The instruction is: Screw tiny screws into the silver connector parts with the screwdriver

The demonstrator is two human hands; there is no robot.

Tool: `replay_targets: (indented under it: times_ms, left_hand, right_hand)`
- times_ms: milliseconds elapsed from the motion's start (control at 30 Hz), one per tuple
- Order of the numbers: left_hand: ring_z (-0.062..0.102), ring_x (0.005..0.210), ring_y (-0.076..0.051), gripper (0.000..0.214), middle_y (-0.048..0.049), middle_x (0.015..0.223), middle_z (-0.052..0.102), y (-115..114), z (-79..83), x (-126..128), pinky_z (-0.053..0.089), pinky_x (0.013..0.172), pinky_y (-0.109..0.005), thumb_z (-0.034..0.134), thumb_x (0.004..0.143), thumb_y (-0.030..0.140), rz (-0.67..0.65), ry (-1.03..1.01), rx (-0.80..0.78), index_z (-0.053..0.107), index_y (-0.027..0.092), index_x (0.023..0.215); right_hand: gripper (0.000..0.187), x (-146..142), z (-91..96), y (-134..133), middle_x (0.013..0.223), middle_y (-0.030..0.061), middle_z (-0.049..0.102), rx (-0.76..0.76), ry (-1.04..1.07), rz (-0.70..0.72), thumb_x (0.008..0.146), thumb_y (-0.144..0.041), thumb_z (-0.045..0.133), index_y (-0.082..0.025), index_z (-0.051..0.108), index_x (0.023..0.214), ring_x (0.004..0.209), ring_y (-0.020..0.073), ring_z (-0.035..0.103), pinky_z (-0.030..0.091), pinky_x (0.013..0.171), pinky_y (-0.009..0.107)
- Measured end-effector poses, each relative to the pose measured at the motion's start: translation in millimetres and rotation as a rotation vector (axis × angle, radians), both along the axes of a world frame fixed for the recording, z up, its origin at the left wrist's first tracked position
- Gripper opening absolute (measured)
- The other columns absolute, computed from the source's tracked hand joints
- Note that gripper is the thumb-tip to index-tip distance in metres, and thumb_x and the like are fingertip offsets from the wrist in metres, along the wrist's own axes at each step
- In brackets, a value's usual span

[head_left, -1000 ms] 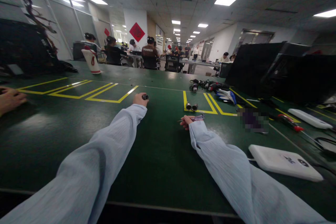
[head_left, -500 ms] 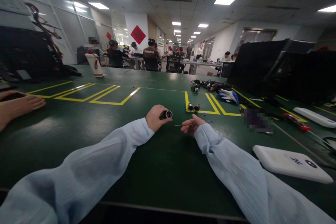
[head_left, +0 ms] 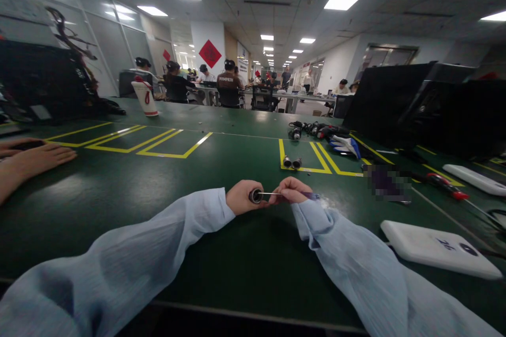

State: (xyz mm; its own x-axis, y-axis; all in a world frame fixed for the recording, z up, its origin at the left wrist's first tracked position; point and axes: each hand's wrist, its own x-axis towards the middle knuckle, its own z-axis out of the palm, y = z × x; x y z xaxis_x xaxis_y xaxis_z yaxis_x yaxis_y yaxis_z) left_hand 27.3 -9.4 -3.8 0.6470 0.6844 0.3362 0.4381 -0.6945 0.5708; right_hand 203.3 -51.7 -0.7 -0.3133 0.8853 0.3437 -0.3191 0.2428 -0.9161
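Note:
My left hand [head_left: 242, 198] is closed around a small black cylindrical part [head_left: 255, 196] with a metal rim, its open end facing right. My right hand [head_left: 291, 189] pinches a thin screwdriver [head_left: 309, 196] with a purple handle; its metal shaft points left and its tip reaches the mouth of the part. Both hands hover just above the green table [head_left: 221, 253], close together at its middle. Two similar small cylinders [head_left: 291, 162] lie in a yellow-taped box beyond my hands.
Another person's hands [head_left: 33, 158] rest on the table at the left. A white flat device [head_left: 438, 250] lies at the right, a red-handled screwdriver [head_left: 445, 182] and a second white device [head_left: 476, 179] behind it. Tools and gloves [head_left: 324, 134] lie further back, with black cases [head_left: 415, 105] right and a white cup [head_left: 146, 99] far left.
My left hand has drawn back from the far table with the cylindrical part. Both hands have come together nearer me, and the screwdriver tip now meets the part.

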Motion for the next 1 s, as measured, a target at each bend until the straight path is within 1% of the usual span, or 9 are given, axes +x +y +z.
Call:
replay_targets:
  times_ms: [167, 300, 367, 433, 533, 667, 800, 900, 1000]
  left_hand:
    - [0.044, 0.053, -0.008, 0.016, 0.0029, 0.057, 0.048, 0, 0.8, 0, 0.034, 0.050, -0.019, 0.058, 0.066, 0.026, -0.051, 0.030, 0.053, 0.050, 0.013, 0.060]
    - [0.044, 0.052, -0.008, 0.022, 0.0030, 0.056, 0.048, -2, 3.5, 0, 0.033, 0.049, -0.019, 0.056, 0.068, 0.032, -0.058, 0.099, 0.087, 0.049, 0.013, 0.060]
    - [0.044, 0.051, -0.008, 0.026, 0.0029, 0.056, 0.047, -4, 5.1, 1, 0.032, 0.048, -0.018, 0.055, 0.070, 0.037, -0.048, 0.147, 0.105, 0.049, 0.014, 0.059]
    - [0.044, 0.051, -0.008, 0.026, 0.0028, 0.056, 0.048, -7, 6.6, 2, 0.031, 0.047, -0.018, 0.055, 0.070, 0.038, -0.036, 0.194, 0.127, 0.051, 0.015, 0.061]
    - [0.045, 0.051, -0.008, 0.026, 0.0029, 0.056, 0.049, -10, 7.7, 2, 0.030, 0.046, -0.018, 0.055, 0.070, 0.038, -0.030, 0.235, 0.148, 0.052, 0.015, 0.060]
    - [0.047, 0.052, -0.008, 0.023, 0.0028, 0.057, 0.051, -10, 6.7, 2, 0.031, 0.047, -0.017, 0.058, 0.068, 0.036, -0.055, 0.224, 0.143, 0.052, 0.015, 0.060]
    - [0.045, 0.051, -0.007, 0.024, 0.0034, 0.056, 0.049, -7, 5.6, 1, 0.032, 0.048, -0.017, 0.060, 0.066, 0.035, -0.056, 0.195, 0.138, 0.051, 0.015, 0.059]
    - [0.046, 0.052, -0.007, 0.024, 0.0030, 0.057, 0.050, -6, 6.0, 2, 0.032, 0.049, -0.018, 0.060, 0.066, 0.036, -0.049, 0.202, 0.117, 0.051, 0.015, 0.059]
    - [0.047, 0.052, -0.008, 0.028, 0.0023, 0.057, 0.052, -8, 6.9, 3, 0.031, 0.047, -0.018, 0.056, 0.070, 0.041, 0.005, 0.244, 0.117, 0.053, 0.015, 0.062]
  right_hand:
    - [0.005, -11, -6.8, -13, 0.061, 0.0018, 0.064, 0.168, -0.298, -0.205, 0.072, -0.021, 0.049, -0.019, 0.049, 0.068, 0.058, 0.0135, 0.058, 0.045, 0.058, 0.027]
    - [0.007, -11, -3.9, -19, 0.064, 0.0018, 0.060, 0.411, -0.606, -0.396, 0.070, -0.016, 0.047, -0.019, 0.053, 0.068, 0.060, 0.0131, 0.054, 0.042, 0.059, 0.026]
    - [0.008, -11, -0.9, -22, 0.064, 0.0019, 0.058, 0.554, -0.724, -0.449, 0.068, -0.014, 0.047, -0.018, 0.054, 0.068, 0.062, 0.0135, 0.052, 0.042, 0.060, 0.026]
    - [0.009, -10, 1.8, -23, 0.064, 0.0018, 0.057, 0.603, -0.768, -0.453, 0.066, -0.013, 0.047, -0.018, 0.055, 0.067, 0.062, 0.0140, 0.052, 0.041, 0.061, 0.027]
    - [0.009, -9, 4.2, -20, 0.062, 0.0012, 0.061, 0.371, -0.647, -0.365, 0.068, -0.015, 0.047, -0.018, 0.054, 0.064, 0.060, 0.0137, 0.055, 0.043, 0.058, 0.027]
    - [0.009, -4, 1.3, -8, 0.056, 0.0007, 0.065, -0.035, -0.260, -0.124, 0.068, -0.017, 0.048, -0.018, 0.052, 0.060, 0.055, 0.0138, 0.059, 0.047, 0.057, 0.027]
    - [0.003, -2, -5.5, 2, 0.052, 0.0010, 0.065, -0.265, -0.035, 0.039, 0.064, -0.017, 0.049, -0.018, 0.050, 0.062, 0.050, 0.0139, 0.059, 0.047, 0.054, 0.027]
    - [0.003, -4, -6.5, 0, 0.052, 0.0006, 0.063, -0.237, -0.058, -0.015, 0.066, -0.019, 0.049, -0.019, 0.048, 0.063, 0.049, 0.0138, 0.058, 0.046, 0.055, 0.028]
    - [0.007, -7, -2.6, -10, 0.055, 0.0002, 0.062, 0.010, -0.303, -0.230, 0.069, -0.020, 0.048, -0.019, 0.050, 0.063, 0.053, 0.0134, 0.055, 0.043, 0.055, 0.027]
